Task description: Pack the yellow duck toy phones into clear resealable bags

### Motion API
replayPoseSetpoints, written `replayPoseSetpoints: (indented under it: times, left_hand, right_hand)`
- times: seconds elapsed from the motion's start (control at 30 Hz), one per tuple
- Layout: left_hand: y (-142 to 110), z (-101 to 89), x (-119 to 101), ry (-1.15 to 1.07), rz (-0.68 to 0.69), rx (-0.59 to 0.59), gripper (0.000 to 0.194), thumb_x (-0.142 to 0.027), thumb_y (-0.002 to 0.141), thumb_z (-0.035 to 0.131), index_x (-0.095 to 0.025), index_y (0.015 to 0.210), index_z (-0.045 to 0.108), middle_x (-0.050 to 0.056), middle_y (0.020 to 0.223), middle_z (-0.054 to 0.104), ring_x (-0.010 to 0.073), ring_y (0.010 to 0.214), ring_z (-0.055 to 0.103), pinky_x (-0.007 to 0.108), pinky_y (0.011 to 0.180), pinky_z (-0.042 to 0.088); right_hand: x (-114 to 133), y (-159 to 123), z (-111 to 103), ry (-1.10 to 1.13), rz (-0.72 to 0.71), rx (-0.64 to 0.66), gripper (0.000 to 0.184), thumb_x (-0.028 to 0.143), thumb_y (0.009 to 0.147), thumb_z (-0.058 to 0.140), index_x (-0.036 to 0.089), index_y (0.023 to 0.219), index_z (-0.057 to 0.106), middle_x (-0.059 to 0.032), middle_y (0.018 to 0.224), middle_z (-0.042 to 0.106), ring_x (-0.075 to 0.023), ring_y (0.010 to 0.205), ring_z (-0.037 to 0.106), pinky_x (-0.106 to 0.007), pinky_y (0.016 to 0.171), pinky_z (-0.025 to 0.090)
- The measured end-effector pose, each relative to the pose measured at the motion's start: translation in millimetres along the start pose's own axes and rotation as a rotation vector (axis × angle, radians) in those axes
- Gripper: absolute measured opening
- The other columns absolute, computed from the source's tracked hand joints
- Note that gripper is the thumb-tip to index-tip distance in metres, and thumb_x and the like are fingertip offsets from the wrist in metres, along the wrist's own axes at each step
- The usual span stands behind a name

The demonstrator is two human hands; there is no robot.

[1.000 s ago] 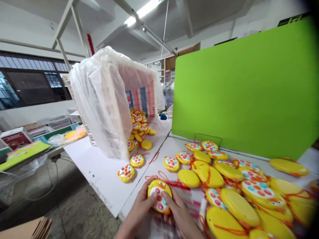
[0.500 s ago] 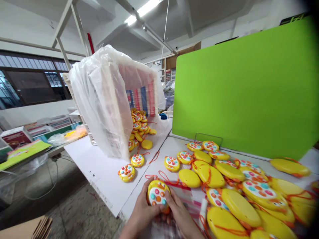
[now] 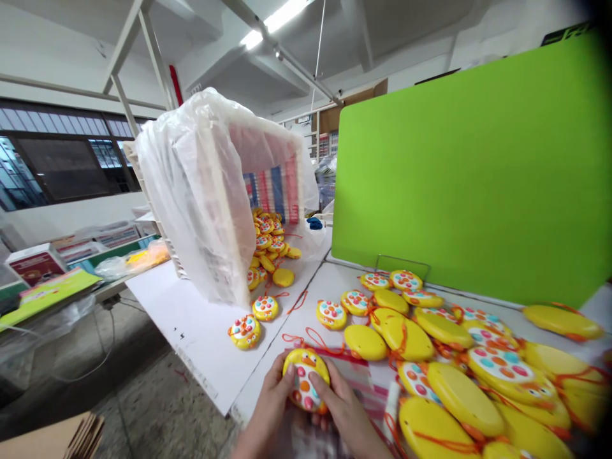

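Observation:
A round yellow toy (image 3: 306,377) with coloured bubble buttons and an orange cord sits between both my hands at the near table edge. My left hand (image 3: 268,411) grips its left side, thumb on the face. My right hand (image 3: 345,414) grips its right side, thumb pressing the buttons. Several more of the same yellow toys (image 3: 449,357) lie heaped on the white table (image 3: 191,325) to the right, some face down.
A tipped white crate lined with a clear plastic bag (image 3: 201,191) spills more toys (image 3: 268,239) onto the table. A green divider panel (image 3: 473,172) stands behind the heap. Boxes (image 3: 36,264) line a bench at left. Cardboard (image 3: 62,440) lies on the floor.
My thumbs have shifted over the toy's buttons, and the toy has tilted slightly in my hands. The view has moved a little.

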State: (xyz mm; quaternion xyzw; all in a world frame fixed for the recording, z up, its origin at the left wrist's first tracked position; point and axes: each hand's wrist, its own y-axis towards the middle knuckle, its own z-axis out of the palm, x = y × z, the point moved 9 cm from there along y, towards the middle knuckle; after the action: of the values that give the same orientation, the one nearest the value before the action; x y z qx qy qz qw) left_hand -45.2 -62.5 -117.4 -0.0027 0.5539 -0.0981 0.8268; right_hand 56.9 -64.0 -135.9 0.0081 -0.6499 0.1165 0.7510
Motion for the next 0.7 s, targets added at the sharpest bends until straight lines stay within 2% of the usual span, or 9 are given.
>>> replayPoseSetpoints:
  times: [0.2, 0.3, 0.37, 0.4, 0.47, 0.53, 0.6, 0.67, 0.7]
  left_hand:
    - [18, -0.3, 2, -0.018, 0.024, -0.038, 0.045, -0.050, 0.069, 0.071, -0.020, 0.101, 0.061, 0.008, 0.085, 0.069, 0.0207, 0.062, 0.065, 0.031, 0.056, 0.053]
    - [35, 5.3, -14, 0.091, 0.087, -0.135, 0.045, -0.053, 0.076, 0.063, -0.023, 0.110, 0.058, 0.009, 0.096, 0.069, 0.0233, 0.075, 0.067, 0.034, 0.063, 0.056]
    - [47, 24.7, -30, 0.172, 0.169, -0.149, 0.055, -0.053, 0.079, 0.060, -0.024, 0.125, 0.050, 0.011, 0.113, 0.064, 0.0257, 0.091, 0.066, 0.036, 0.072, 0.057]
    - [53, 42.5, -37, 0.216, 0.200, -0.095, 0.062, -0.054, 0.079, 0.059, -0.024, 0.132, 0.045, 0.012, 0.120, 0.061, 0.0267, 0.097, 0.064, 0.037, 0.075, 0.056]
    - [63, 91.7, -44, 0.302, 0.236, 0.160, 0.069, -0.053, 0.082, 0.057, -0.023, 0.140, 0.036, 0.013, 0.127, 0.057, 0.0272, 0.104, 0.062, 0.039, 0.081, 0.055]
    - [69, 128.3, -56, 0.438, 0.375, 0.318, 0.060, -0.048, 0.085, 0.055, -0.023, 0.137, 0.041, 0.012, 0.132, 0.053, 0.0257, 0.113, 0.058, 0.038, 0.090, 0.051]
    - [82, 140.8, -67, 0.661, 0.532, 0.302, 0.048, -0.041, 0.087, 0.053, -0.023, 0.131, 0.048, 0.010, 0.132, 0.053, 0.0233, 0.118, 0.053, 0.037, 0.096, 0.047]
    - [109, 131.3, -72, 0.929, 0.594, 0.176, 0.042, -0.032, 0.088, 0.053, -0.023, 0.129, 0.050, 0.009, 0.132, 0.053, 0.0207, 0.121, 0.051, 0.035, 0.101, 0.043]
    - [127, 120.5, -71, 1.090, 0.570, 0.101, 0.043, -0.028, 0.086, 0.054, -0.022, 0.128, 0.050, 0.008, 0.133, 0.053, 0.0189, 0.122, 0.049, 0.032, 0.104, 0.040]
  right_hand:
    - [-1, 4, -8, 0.070, -0.015, -0.046, 0.052, 0.059, 0.078, 0.057, 0.022, 0.113, 0.053, -0.0004, 0.065, 0.066, -0.0143, 0.043, 0.054, -0.025, 0.041, 0.042]
    - [7, 9, -14, 0.128, -0.135, -0.093, 0.053, 0.055, 0.077, 0.062, 0.025, 0.120, 0.053, -0.0058, 0.095, 0.069, -0.0194, 0.071, 0.064, -0.031, 0.064, 0.052]
    - [8, 11, -13, 0.132, -0.189, -0.083, 0.059, 0.054, 0.073, 0.066, 0.026, 0.123, 0.053, -0.0077, 0.109, 0.066, -0.0226, 0.089, 0.064, -0.035, 0.078, 0.051]
    - [7, 13, -11, 0.113, -0.192, -0.064, 0.061, 0.056, 0.071, 0.067, 0.025, 0.122, 0.054, -0.0081, 0.106, 0.067, -0.0238, 0.090, 0.063, -0.037, 0.080, 0.051]
    - [2, 15, -9, 0.062, -0.180, -0.029, 0.064, 0.064, 0.068, 0.065, 0.024, 0.117, 0.058, -0.0067, 0.088, 0.069, -0.0250, 0.079, 0.063, -0.039, 0.073, 0.051]
    - [2, 16, -9, 0.038, -0.198, -0.018, 0.061, 0.066, 0.068, 0.062, 0.024, 0.112, 0.061, -0.0054, 0.079, 0.067, -0.0249, 0.074, 0.062, -0.040, 0.073, 0.051]
    - [0, 17, -12, 0.050, -0.191, -0.036, 0.058, 0.063, 0.070, 0.063, 0.024, 0.112, 0.060, -0.0070, 0.089, 0.068, -0.0241, 0.077, 0.062, -0.040, 0.076, 0.051]
    - [-10, 21, -14, 0.084, -0.126, -0.054, 0.061, 0.059, 0.069, 0.066, 0.023, 0.118, 0.056, -0.0100, 0.103, 0.066, -0.0228, 0.077, 0.063, -0.039, 0.071, 0.052]
    - [-17, 23, -14, 0.106, -0.094, -0.051, 0.065, 0.059, 0.068, 0.066, 0.023, 0.121, 0.053, -0.0115, 0.107, 0.064, -0.0218, 0.075, 0.064, -0.038, 0.067, 0.053]
